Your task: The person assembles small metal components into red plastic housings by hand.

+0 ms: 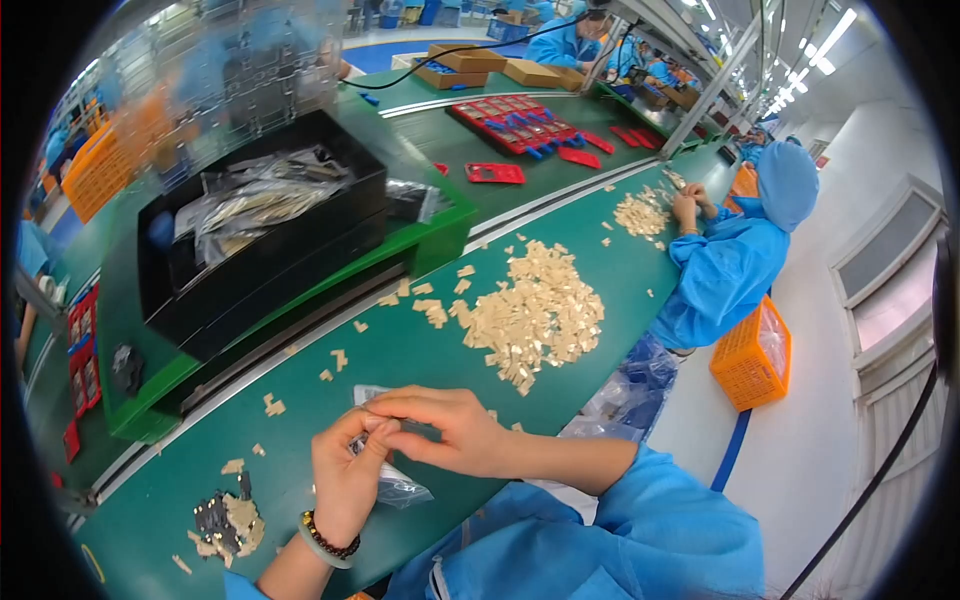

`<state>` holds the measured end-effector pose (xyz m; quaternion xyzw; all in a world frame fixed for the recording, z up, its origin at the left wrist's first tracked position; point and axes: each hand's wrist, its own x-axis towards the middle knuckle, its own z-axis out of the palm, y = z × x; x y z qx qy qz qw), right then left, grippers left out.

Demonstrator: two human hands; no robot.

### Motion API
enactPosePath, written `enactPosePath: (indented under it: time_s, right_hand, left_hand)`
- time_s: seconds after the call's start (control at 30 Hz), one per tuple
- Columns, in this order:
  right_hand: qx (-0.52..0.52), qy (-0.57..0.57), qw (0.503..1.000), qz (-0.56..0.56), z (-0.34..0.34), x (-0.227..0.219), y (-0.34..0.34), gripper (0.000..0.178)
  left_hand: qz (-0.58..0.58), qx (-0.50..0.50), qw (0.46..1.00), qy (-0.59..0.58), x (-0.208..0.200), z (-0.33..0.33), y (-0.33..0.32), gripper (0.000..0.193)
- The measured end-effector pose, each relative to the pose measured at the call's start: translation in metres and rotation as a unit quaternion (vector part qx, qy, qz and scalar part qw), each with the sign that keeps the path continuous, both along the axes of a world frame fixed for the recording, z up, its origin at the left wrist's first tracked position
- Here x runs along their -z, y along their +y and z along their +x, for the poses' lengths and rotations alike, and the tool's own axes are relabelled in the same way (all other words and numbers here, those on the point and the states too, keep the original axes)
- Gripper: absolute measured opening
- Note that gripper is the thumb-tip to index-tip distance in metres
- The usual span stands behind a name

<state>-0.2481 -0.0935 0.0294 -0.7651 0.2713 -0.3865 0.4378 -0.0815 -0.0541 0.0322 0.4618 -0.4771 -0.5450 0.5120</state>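
A broad green work table point(420, 350) runs away from the person, and a heap of small tan pieces point(535, 315) lies on it just beyond the hands, with stray pieces scattered loose toward the near side. To the near left sits a smaller cluster of tan and dark pieces point(228, 522). Behind the table stands a black bin point(270, 250) full of clear-wrapped parts, resting on a raised green shelf point(440, 225), and farther back red trays point(515, 125) lie on another green surface. A co-worker in blue point(735, 250) bends over a second pile of tan pieces point(642, 213) farther along the same table, with an orange crate point(752, 355) on the floor beside them. The table's near edge runs slantwise under the person's forearms; between the hands and the big heap the green surface lies mostly bare. The left hand point(345, 475) and right hand point(445, 425) meet fingertip to fingertip, both curled and pinching a small clear plastic bag point(398, 485), which hangs partly below the left hand just over the table. What the fingertips nip at the top of the bag is too small to make out.
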Motion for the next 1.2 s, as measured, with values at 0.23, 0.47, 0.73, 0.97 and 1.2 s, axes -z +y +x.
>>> enactPosePath:
  time_s: [0.23, 0.47, 0.73, 0.97, 1.2]
  right_hand:
    - [0.034, 0.063, 0.995, -0.063, -0.038, -0.022, -0.015, 0.035]
    - [0.109, 0.151, 0.982, -0.041, -0.064, -0.033, -0.030, 0.040]
    - [0.218, 0.209, 0.949, -0.095, -0.094, -0.025, -0.047, 0.028]
    - [0.547, 0.274, 0.771, -0.175, -0.190, -0.061, -0.158, 0.011]
    - [0.669, 0.284, 0.598, -0.339, -0.344, -0.143, -0.238, 0.092]
  left_hand:
    - [-0.012, 0.065, 0.997, -0.032, -0.013, -0.026, -0.033, 0.021]
    - [-0.124, 0.076, 0.980, -0.134, -0.020, -0.051, -0.074, 0.017]
    - [-0.176, 0.139, 0.965, -0.136, -0.014, -0.086, -0.117, 0.016]
    - [-0.167, 0.198, 0.963, -0.079, -0.017, -0.089, -0.128, 0.017]
    - [-0.002, 0.234, 0.972, 0.021, 0.003, -0.084, -0.139, 0.022]
